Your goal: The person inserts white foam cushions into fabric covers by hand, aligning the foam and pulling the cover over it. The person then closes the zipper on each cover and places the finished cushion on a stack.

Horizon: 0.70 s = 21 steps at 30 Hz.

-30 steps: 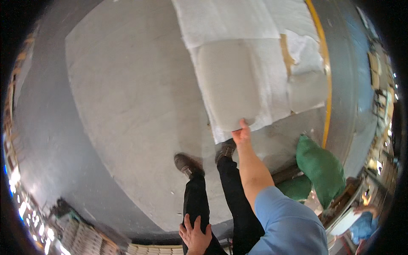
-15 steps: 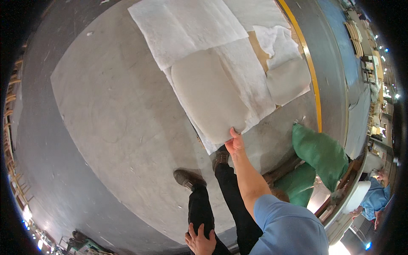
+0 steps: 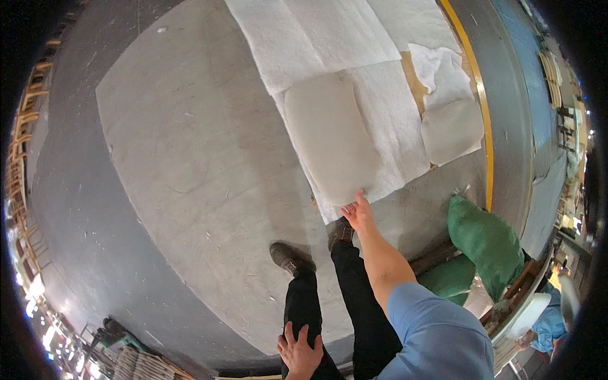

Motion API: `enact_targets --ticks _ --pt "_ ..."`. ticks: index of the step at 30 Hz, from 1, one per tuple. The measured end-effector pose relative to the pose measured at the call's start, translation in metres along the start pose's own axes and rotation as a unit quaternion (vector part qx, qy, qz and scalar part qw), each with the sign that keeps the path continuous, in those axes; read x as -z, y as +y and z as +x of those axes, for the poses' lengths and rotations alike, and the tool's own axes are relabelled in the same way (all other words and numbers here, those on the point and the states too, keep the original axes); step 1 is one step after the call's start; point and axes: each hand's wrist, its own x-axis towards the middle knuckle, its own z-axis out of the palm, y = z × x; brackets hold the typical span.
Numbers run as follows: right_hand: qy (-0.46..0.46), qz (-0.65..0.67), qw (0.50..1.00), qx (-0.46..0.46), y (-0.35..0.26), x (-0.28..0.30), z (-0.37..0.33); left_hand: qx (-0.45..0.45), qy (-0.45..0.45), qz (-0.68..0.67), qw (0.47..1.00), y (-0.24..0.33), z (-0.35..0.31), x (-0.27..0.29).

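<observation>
A beige-grey pad [image 3: 329, 139] with rounded corners, like a seat cushion piece, lies flat on white fluffy batting [image 3: 396, 126] on the floor. At the pad's near edge is my right hand [image 3: 359, 214], thumb apart from the fingers, which look loose rather than closed on it. Whether the fingertips still touch the pad is hard to see. Lower down, my left hand [image 3: 300, 352] rests on my left leg with its fingers spread. Another white sheet [image 3: 323, 38] covers the batting beyond the pad.
A smaller grey piece [image 3: 453, 130] and a torn white scrap [image 3: 440, 69] lie right of the batting. Green sacks [image 3: 484, 237] stand to my right, near a person in blue [image 3: 550, 320]. A yellow floor line [image 3: 479, 88] runs along the right. Wooden frames [image 3: 28, 120] line the far left.
My right hand has loosened from the pad's near edge, and the pad lies flatter on the batting. The view has shifted a little, while my left hand stays on my leg.
</observation>
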Motion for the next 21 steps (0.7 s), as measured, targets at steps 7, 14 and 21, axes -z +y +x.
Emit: enact_targets --ticks 7,14,21 --pt "0.035 -0.051 0.998 -0.022 0.029 0.009 -0.023 0.045 -0.044 -0.017 0.998 -0.001 -0.002 -0.006" --pt "0.023 0.022 0.999 0.023 0.017 -0.022 0.007 0.024 -0.024 -0.025 0.999 -0.007 -0.006 -0.02" --pt "-0.052 0.13 0.983 0.122 0.008 -0.037 -0.016 0.021 0.003 -0.017 1.0 0.001 -0.01 -0.024"
